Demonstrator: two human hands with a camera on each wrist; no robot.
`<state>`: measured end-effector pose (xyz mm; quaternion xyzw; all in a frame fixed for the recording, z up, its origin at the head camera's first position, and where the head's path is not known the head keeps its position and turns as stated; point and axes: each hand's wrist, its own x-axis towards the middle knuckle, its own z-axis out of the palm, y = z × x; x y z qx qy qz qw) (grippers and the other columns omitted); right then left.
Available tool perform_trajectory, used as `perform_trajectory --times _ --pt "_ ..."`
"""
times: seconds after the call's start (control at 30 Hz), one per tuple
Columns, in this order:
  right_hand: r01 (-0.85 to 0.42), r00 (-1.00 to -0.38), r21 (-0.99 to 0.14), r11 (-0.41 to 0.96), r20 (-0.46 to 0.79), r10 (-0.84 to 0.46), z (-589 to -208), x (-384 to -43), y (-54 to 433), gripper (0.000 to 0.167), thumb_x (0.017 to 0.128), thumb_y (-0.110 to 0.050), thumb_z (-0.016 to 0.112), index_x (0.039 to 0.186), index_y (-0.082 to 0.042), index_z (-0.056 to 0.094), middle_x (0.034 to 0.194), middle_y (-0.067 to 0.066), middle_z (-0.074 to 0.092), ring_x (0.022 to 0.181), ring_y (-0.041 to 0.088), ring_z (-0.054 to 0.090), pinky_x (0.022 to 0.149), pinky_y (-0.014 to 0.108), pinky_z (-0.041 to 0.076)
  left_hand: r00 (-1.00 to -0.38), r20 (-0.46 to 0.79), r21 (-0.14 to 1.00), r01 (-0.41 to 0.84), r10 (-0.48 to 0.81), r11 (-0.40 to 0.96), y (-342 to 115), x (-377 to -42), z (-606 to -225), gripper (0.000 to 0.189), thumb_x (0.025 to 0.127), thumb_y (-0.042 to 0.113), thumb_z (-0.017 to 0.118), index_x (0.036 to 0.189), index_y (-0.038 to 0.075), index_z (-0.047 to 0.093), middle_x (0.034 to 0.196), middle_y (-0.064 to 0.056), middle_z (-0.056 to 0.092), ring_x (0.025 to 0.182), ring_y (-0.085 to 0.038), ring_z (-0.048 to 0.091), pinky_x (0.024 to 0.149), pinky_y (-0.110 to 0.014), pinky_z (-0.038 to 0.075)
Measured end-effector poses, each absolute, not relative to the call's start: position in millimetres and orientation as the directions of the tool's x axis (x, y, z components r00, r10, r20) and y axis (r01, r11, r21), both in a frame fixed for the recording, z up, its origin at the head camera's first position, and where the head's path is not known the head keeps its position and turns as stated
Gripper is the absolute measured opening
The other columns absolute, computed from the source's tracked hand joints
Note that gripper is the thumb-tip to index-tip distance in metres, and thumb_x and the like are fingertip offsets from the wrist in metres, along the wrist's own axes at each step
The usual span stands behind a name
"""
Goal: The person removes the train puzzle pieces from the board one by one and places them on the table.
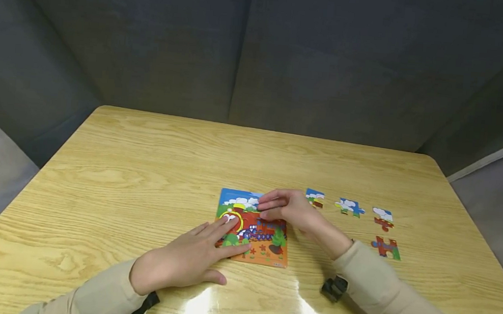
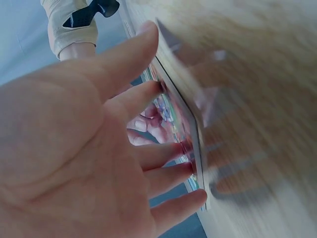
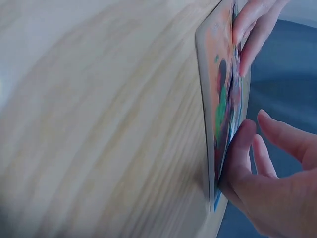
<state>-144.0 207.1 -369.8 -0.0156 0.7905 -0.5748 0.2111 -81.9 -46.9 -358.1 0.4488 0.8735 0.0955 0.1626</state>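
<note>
1. I take the step in hand as seating a piece in the train puzzle point(image 1: 265, 257), which lies flat near the worktop's point(image 1: 135, 167) middle.
2. My left hand point(image 1: 188, 254) rests on its lower left, fingers spread, gripping nothing.
3. My right hand point(image 1: 293, 209) touches its upper right with loosely bent fingers; I see nothing pinched.
4. Next, I'd judge, calls for pressing that corner flush, then reaching right for the loose pieces point(image 1: 348, 206).
5. Four lie apart there; my right hand hides the corner from the head view.
</note>
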Motion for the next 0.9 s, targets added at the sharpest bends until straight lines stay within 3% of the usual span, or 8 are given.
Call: perform_trajectory --times 0.13,0.27,0.4,0.9 --pt "0.164 -0.919 -0.899 0.406 -0.289 -0.269 -374 -144 197 0.024 0.086 0.004 0.071 0.109 0.006 0.067 0.094 0.014 0.072 0.084 0.018 0.070 0.075 0.030 0.057 -0.544 -0.198 0.308 0.755 0.815 0.579 -47 -83 -358 0.070 0.092 0.046 0.061 0.154 0.029 0.034 0.160 -0.021 0.015 0.147 -0.036 0.016 0.109 -0.056 0.031" --pt "-0.017 -0.947 -0.815 0.579 -0.173 -0.271 -375 -143 189 0.022 0.079 0.000 0.080 0.100 0.001 0.072 0.087 0.007 0.070 0.072 0.014 0.065 0.068 0.027 0.055 -0.547 -0.197 0.310 0.753 0.813 0.581 -47 -83 -358 0.069 0.092 0.046 0.061 0.154 0.029 0.035 0.160 -0.021 0.015 0.147 -0.036 0.015 0.109 -0.056 0.031" --pt "-0.142 -0.941 -0.717 0.683 -0.117 -0.319 -375 -143 185 0.030 0.074 -0.005 0.086 0.100 -0.002 0.072 0.089 0.005 0.067 0.071 0.013 0.058 0.067 0.027 0.052 -0.549 -0.209 0.308 0.748 0.809 0.588 -47 -83 -358 0.069 0.093 0.046 0.060 0.154 0.030 0.034 0.161 -0.021 0.014 0.147 -0.036 0.015 0.110 -0.056 0.031" --pt "-0.087 -0.894 -0.711 0.697 -0.253 -0.369 -367 -149 184 0.038 0.072 -0.002 0.086 0.100 -0.001 0.060 0.090 0.008 0.059 0.078 0.017 0.053 0.072 0.028 0.049 -0.542 -0.173 0.293 0.769 0.823 0.568 -48 -82 -359 0.071 0.091 0.046 0.062 0.154 0.030 0.033 0.160 -0.022 0.017 0.146 -0.036 0.018 0.108 -0.056 0.033"
